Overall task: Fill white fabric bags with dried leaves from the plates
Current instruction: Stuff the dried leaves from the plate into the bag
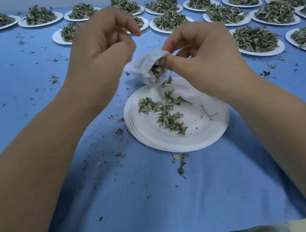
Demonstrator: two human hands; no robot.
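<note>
A blue-covered bench (27,94) is carrying rows of white plates (263,54) heaped with dried leaves (255,38) along its far side. Nearer, a stack of paper plates (172,144) is holding only a few loose leaves (167,113). Above its far rim, the right hand (200,54) is pinching the mouth of a white fabric bag (141,66), which is showing leaves inside. The left hand (102,42) is hovering just beside the bag with its fingers curled; blur is hiding whether it is gripping anything. Leaf crumbs (181,163) are lying scattered over the cloth.
</note>
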